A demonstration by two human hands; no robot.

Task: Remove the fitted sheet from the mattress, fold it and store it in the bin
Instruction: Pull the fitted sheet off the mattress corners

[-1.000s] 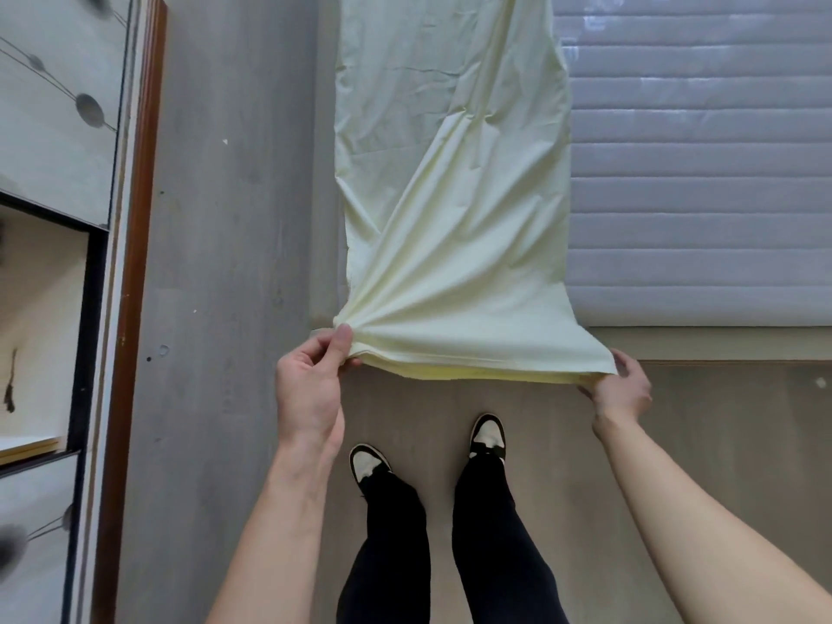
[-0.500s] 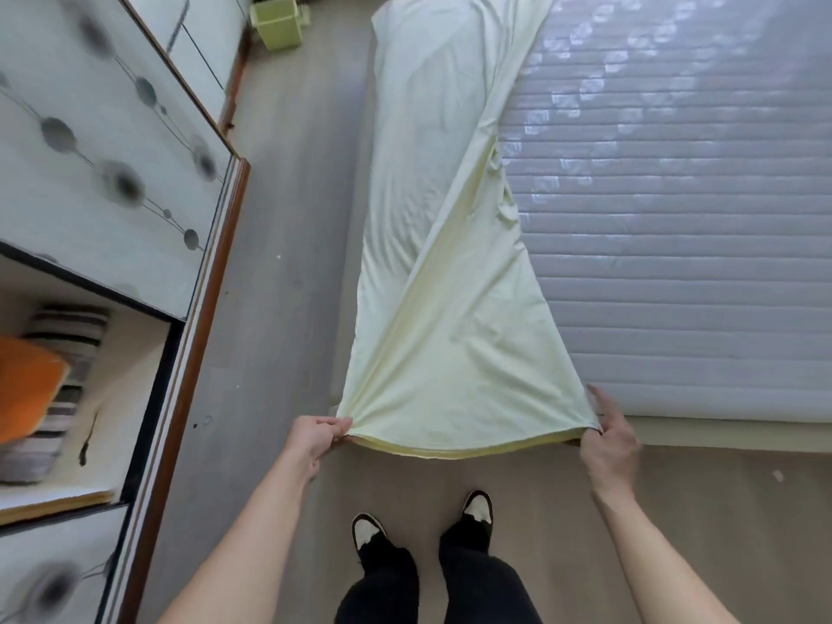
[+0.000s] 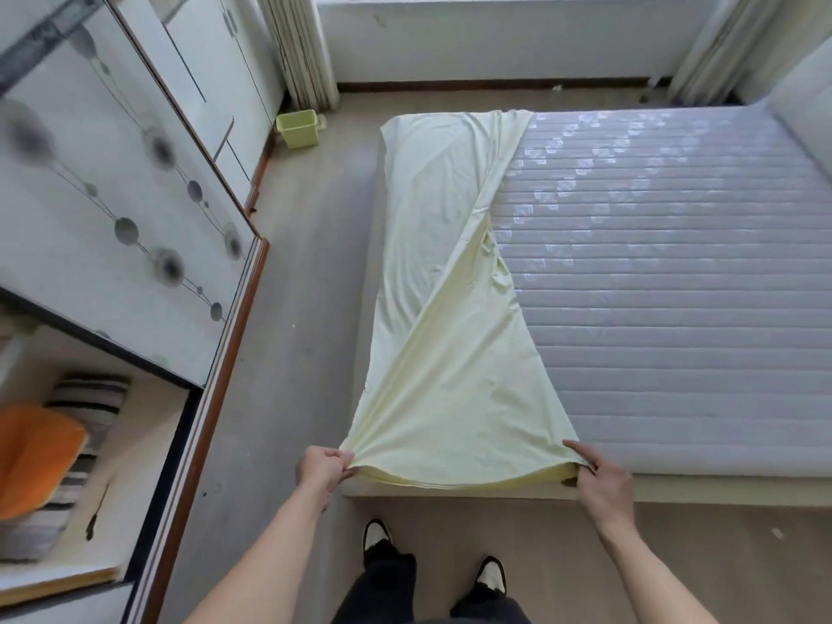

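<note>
Bare grey quilted mattress (image 3: pixel 653 272) fills the right half of the frame, running from upper centre down to lower right, on a pale bed base (image 3: pixel 675 486) whose edge shows along the bottom. Grey floor (image 3: pixel 306 308) takes the centre-left strip and the bottom of the frame.

Wardrobe (image 3: pixel 112 195) w/ frosted doors and a dot-and-line pattern covers the left side; its lower left compartment is open, w/ an orange cushion (image 3: pixel 31 461) lying on a striped one (image 3: pixel 85 398).

Pale yellow sheet (image 3: pixel 441 286) lies folded into 1 long strip along the left edge of the mattress, from upper centre down to the near edge at lower centre. It has a diagonal crease across the middle and is narrower mid-way, wider at the near end. The near end is lifted slightly off the bed, sagging in a curve between the 2 hands.

Curtains hang at top centre (image 3: pixel 301 47) and top right (image 3: pixel 716 47), w/ a white wall between them.

Small green bin (image 3: pixel 298 128) stands on the floor in the upper left-centre, near the curtain, well apart from the sheet.

Left hand (image 3: pixel 322 466), lower centre-left, fingers curled, pinches the sheet's near left corner. Right hand (image 3: pixel 601 481), lower centre-right, grips the near right corner, thumb on top of the cloth.

2 black-and-white shoes (image 3: pixel 376 535) show at bottom centre.
</note>
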